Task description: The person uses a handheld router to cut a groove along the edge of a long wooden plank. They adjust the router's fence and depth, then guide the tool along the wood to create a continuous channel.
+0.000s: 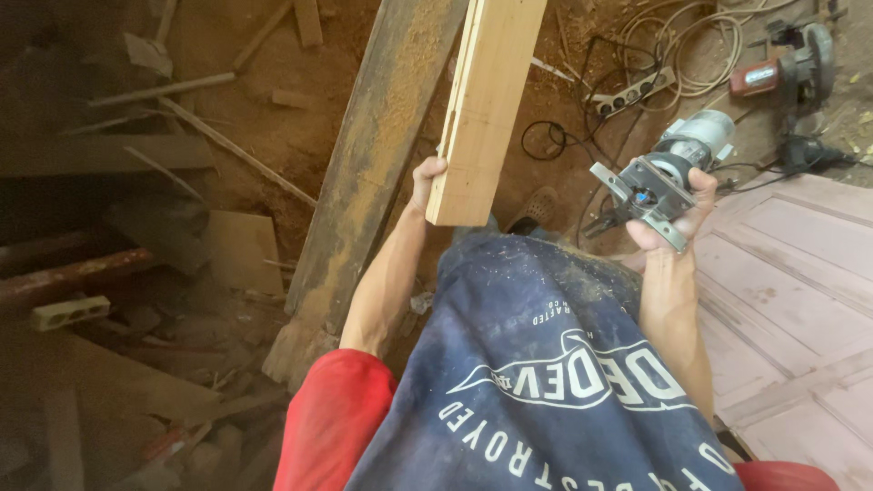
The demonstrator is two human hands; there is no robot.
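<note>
red-sleeved arms reached out: left hand (427, 182) fingers curled around the pale wooden plank (486, 100), steadying it upright; right hand (677, 218) fingers wrapped around a trim router (668, 173), base tilted toward view.

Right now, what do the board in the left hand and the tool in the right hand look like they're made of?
The board in the left hand looks like pale, bare wood: visible grain, squared edges, a cut slot along its side, no paint or varnish. The trim router in the right hand appears to be mostly metal: a dull silver-grey body and flat grey base plate, probably cast aluminium, though plastic parts can't be ruled out.
</note>
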